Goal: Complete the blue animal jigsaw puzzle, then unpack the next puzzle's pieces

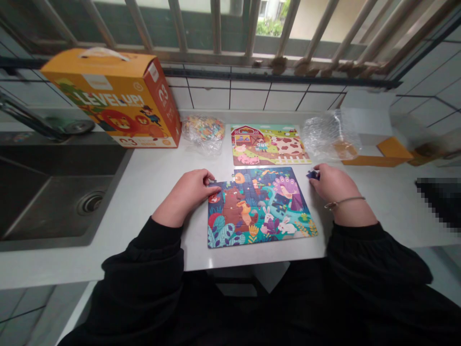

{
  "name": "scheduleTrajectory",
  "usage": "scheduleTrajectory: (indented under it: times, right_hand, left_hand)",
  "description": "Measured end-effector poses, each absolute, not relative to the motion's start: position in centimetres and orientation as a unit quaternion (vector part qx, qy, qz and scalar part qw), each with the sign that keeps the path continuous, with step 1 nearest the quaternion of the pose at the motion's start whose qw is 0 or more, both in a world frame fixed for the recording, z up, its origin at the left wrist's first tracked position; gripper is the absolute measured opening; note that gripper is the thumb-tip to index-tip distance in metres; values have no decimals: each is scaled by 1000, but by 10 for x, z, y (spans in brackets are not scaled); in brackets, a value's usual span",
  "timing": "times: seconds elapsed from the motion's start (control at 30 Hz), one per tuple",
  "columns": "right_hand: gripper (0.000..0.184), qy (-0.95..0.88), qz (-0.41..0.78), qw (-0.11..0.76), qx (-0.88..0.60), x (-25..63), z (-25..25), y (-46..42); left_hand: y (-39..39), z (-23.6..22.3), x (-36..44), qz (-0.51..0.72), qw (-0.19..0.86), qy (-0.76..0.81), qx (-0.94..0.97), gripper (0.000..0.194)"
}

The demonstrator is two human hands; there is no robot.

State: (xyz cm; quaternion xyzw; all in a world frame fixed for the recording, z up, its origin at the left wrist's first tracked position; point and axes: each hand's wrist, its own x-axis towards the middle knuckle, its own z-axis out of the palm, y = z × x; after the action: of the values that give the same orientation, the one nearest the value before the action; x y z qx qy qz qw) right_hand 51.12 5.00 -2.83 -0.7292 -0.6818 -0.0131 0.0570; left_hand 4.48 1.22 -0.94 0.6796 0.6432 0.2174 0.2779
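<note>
- At the frame's centre, a nearly complete forest-animal jigsaw puzzle (pixel 236 211) lies flat.
- Left of centre, the left hand (pixel 190 194) touches its upper-left corner; cannot tell whether it grips.
- Right of centre, the right hand (pixel 333 185) pinches a dark-blue puzzle piece (pixel 311 175).

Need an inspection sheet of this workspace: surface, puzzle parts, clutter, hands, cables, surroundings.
Surface: white counter, puzzle lying flat near its front edge.
Job's things: puzzle partly assembled, upper-left corner incomplete; farm picture behind it.
Clutter: bag of pieces, crumpled clear plastic, open box, orange LEVEL UP! box.
Left hand: at puzzle's upper-left edge; grip on a piece unclear.
Right hand: holding dark puzzle piece, off the puzzle's right side.
Cables: nothing seen.
Surroundings: sink left, barred window behind.
</note>
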Motion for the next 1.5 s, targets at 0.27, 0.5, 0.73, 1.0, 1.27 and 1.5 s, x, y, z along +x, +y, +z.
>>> scheduleTrajectory:
  times: [0.27,0.5,0.73,1.0,1.27,1.5]
  right_hand:
    - [15,-672,54,66,-736,514,-12,61]
    - [14,-700,124,183,-679,455,12,41]
    - [14,-698,386,249,-550,350,13,44]
    - [14,-649,538,273,-463,239,-17,74]
    - [3,-693,457,289,-476,238,-27,68]
    - [13,-793,260,201,-513,241,-15,64]
  left_hand:
    - [10,-10,48,230,287,649,666,27]
    - [12,-13,46,233,296,646,664,30]
    - [12,-12,42,255,342,633,646,31]
    - [14,-14,34,343,376,679,529,20]
    - [22,-28,36,412,417,624,517,32]
    - [26,-23,37,346,303,664,589,21]
